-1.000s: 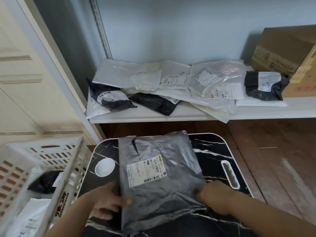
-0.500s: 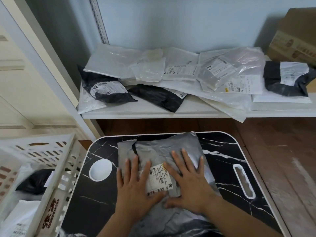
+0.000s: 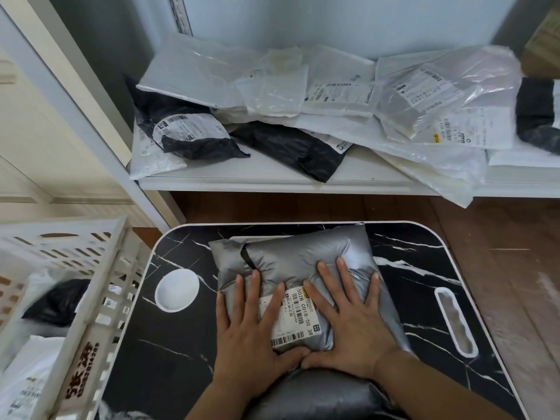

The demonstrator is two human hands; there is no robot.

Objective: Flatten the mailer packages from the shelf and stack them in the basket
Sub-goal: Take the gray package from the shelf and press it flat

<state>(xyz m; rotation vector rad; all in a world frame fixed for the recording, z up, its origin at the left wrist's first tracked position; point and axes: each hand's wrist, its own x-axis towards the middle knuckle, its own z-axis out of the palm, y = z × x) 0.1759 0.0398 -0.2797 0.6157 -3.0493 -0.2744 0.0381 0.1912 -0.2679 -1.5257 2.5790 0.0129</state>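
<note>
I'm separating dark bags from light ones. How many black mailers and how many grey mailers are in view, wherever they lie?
Black mailers: 4, three on the shelf, one in the basket
Grey mailers: 1, on the table, pressed under the left hand and right hand
Total: 5

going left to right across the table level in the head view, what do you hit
white basket → round white dish in the table → left hand → label on the grey mailer → right hand → slot handle in the black table
</note>
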